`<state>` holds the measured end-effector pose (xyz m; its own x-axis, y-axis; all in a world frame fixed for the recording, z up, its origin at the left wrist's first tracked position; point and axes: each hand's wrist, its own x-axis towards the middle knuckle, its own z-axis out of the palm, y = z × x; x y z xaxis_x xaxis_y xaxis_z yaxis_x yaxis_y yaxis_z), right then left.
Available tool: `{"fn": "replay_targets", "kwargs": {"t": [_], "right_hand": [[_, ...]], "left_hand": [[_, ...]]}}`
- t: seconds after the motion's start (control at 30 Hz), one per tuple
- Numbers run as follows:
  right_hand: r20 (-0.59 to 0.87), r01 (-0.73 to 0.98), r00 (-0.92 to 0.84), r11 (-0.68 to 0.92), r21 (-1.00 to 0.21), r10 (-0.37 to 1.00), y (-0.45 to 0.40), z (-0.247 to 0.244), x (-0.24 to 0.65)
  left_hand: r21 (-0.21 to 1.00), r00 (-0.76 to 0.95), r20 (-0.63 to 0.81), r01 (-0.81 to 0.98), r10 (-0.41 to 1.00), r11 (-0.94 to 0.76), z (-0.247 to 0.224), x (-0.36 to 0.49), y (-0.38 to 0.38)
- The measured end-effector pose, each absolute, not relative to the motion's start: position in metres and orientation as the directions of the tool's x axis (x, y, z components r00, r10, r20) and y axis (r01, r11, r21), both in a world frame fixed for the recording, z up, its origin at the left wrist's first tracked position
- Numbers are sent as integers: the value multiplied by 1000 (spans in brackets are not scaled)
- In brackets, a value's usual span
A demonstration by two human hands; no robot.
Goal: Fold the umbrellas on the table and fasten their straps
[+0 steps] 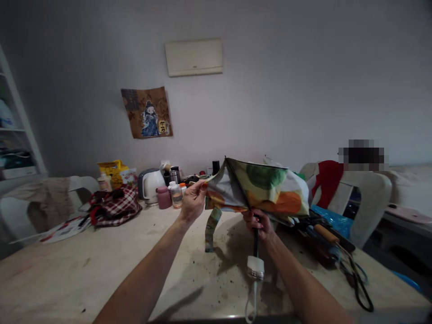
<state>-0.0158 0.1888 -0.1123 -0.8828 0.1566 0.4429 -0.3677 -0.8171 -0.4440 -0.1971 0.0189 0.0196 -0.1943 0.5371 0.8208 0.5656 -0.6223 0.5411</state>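
**Partly folded umbrella (266, 189) held in both hands above the surface (84, 261)**

The left grip (193, 201) is nearly closed, thumb and fingers pinching the edge of the patterned canopy (286, 202) at its left side. The right grip (259, 223) is wrapped around the dark shaft (256, 243) just under the canopy, fingers curled in.

The umbrella is in front of the person, its canopy loose and bunched, spreading out to the right of the shaft. Below the right grip, the white handle (255, 265) points down toward the person, with a pale wrist loop (250, 303) hanging from it. A printed strap (211, 231) dangles between the two arms; whether its tip touches the surface I cannot tell.

Beyond the left grip stand a clear bottle (176, 197), a pink jar (164, 198) and a white-and-gray kettle (153, 185). Right of the right forearm lies a tan cylindrical handle (326, 234).
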Motion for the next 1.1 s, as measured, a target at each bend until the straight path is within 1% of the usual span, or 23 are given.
{"fn": "replay_targets", "kwargs": {"t": [0.03, 0.07, 0.2, 0.27, 0.33, 0.4, 0.53, 0.6, 0.63, 0.67, 0.7, 0.73, 0.8, 0.87, 0.93, 0.97, 1.0, 1.07, 1.1], "right_hand": [[441, -359, -886, -816, -454, 144, 189, -113, -16], [437, -348, -890, -814, -465, 131, 190, -113, -16], [430, -309, -900, -808, -501, 78, 189, -115, -17], [429, -298, -901, -809, -507, 62, 187, -117, -18], [432, -295, -900, -811, -505, 59, 185, -119, -19], [443, -307, -894, -815, -491, 70, 182, -120, -19], [486, -348, -868, -822, -450, 102, 180, -119, -17], [509, -356, -855, -825, -440, 98, 182, -117, -16], [520, -357, -849, -826, -436, 92, 183, -116, -15], [530, -357, -844, -828, -433, 86, 184, -115, -15], [538, -357, -839, -829, -431, 82, 185, -113, -15], [545, -357, -835, -830, -428, 78, 185, -112, -15], [556, -339, -830, -840, -423, 55, 185, -110, -15], [556, -298, -831, -852, -431, 10, 184, -109, -16], [549, -258, -835, -857, -446, -35, 183, -110, -18], [545, -249, -837, -856, -453, -45, 182, -110, -18], [544, -247, -838, -855, -455, -47, 182, -110, -18], [551, -251, -833, -858, -448, -44, 182, -111, -18], [559, -261, -829, -860, -439, -34, 182, -112, -17]], "left_hand": [[554, -189, 811, 554, 554, -621, 21, -197, 17], [542, -166, 815, 561, 556, -626, 21, -198, 16], [395, 36, 832, 663, 553, -636, 31, -199, 10], [344, 53, 842, 712, 536, -612, 42, -200, 7], [332, 49, 854, 716, 518, -614, 54, -201, 4], [379, 74, 823, 669, 564, -640, 65, -200, 0], [577, 132, 685, 503, 716, -644, 72, -205, -5], [642, 202, 617, 429, 760, -635, 70, -210, -5], [642, 254, 589, 429, 767, -635, 68, -213, -5], [613, 297, 573, 464, 764, -640, 65, -215, -5], [552, 320, 574, 528, 754, -645, 63, -218, -4], [472, 321, 595, 602, 736, -644, 61, -220, -2], [325, 281, 685, 708, 672, -627, 57, -221, 1], [264, 233, 767, 734, 598, -626, 54, -220, 5], [246, 187, 814, 746, 550, -619, 53, -218, 8], [251, 151, 829, 760, 538, -600, 52, -217, 10], [280, 101, 838, 764, 536, -581, 51, -216, 12], [423, -41, 832, 695, 554, -582, 48, -215, 16], [513, -108, 808, 613, 580, -601, 46, -214, 18]]}}
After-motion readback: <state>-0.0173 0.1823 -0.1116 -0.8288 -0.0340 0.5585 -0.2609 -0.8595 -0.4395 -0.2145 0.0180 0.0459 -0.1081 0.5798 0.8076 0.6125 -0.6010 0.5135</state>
